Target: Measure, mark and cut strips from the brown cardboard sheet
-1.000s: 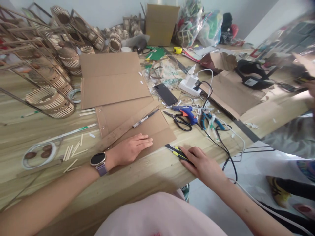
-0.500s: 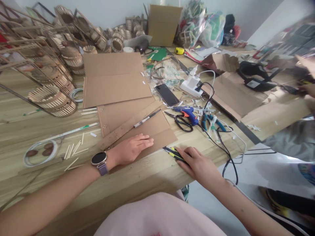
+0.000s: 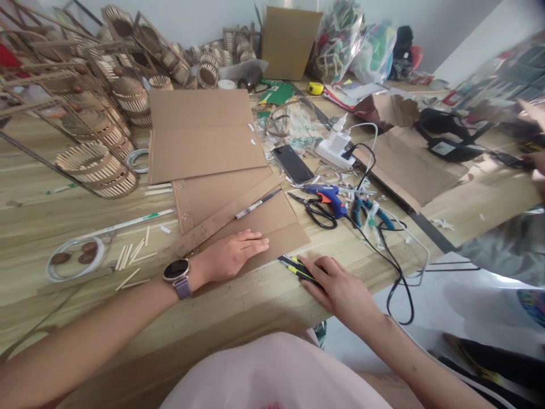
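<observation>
My left hand (image 3: 227,254) lies flat, fingers stretched out, on the near edge of a cardboard sheet (image 3: 276,224). Close to the table's front edge, my right hand (image 3: 338,284) is closed around a black and yellow utility knife (image 3: 299,268), its tip pointing left toward the cardboard corner. A wooden strip (image 3: 225,214) crosses the sheet at a slant. Beside that strip rests a slim pen-like tool (image 3: 258,204) with a silver and dark body. A second, folded cardboard piece (image 3: 204,136) overlaps the sheet's far side.
Scissors (image 3: 319,213), a blue glue gun (image 3: 330,197), blue-handled pliers (image 3: 378,215) and a phone (image 3: 293,163) lie to the right, near a white power strip (image 3: 336,150) with cables. Slatted baskets (image 3: 96,167) crowd the left. Short sticks (image 3: 131,255) lie by a white coil (image 3: 51,272). Another person's hand (image 3: 539,162) shows far right.
The view has shifted slightly, so most things sit a little farther right. My right hand and the utility knife have moved slightly left relative to the cardboard; my left hand stays flat on it.
</observation>
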A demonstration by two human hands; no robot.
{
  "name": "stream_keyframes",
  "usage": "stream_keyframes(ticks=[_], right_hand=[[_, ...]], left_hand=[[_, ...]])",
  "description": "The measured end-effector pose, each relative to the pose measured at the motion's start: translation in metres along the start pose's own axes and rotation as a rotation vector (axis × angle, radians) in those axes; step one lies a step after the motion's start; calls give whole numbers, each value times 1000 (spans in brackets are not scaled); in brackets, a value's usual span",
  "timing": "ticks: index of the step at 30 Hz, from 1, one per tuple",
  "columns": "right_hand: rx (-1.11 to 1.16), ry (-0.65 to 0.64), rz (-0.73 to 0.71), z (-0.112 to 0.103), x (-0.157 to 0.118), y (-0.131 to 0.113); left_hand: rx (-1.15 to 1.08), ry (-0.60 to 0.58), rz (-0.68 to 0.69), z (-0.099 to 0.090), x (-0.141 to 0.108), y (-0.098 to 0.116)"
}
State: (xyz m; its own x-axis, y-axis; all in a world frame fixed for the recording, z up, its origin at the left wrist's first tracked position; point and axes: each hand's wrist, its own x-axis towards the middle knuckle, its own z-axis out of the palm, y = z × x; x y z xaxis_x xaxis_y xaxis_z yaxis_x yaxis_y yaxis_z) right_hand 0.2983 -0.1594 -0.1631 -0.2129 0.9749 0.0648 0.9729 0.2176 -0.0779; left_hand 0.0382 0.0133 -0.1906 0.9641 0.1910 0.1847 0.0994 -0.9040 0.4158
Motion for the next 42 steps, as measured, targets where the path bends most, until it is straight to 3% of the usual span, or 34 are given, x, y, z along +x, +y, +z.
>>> stream_keyframes(ticks=[7,10,16,24,42], right_hand=[[137,-73,69,-5,8,20],[164,-109,76,-8,11,21],[120,-96,76,-7,10,18],[11,-51,48,-3,3,10],[7,-66,24,-4,3,-17]], left_hand=[[11,30,-72,4,22,4],[19,-30,4,-1,23,-3],[91,-54,83,-7,11,-18],[99,-61,76,-5,13,-16],[73,-31,74,-5,13,-15]])
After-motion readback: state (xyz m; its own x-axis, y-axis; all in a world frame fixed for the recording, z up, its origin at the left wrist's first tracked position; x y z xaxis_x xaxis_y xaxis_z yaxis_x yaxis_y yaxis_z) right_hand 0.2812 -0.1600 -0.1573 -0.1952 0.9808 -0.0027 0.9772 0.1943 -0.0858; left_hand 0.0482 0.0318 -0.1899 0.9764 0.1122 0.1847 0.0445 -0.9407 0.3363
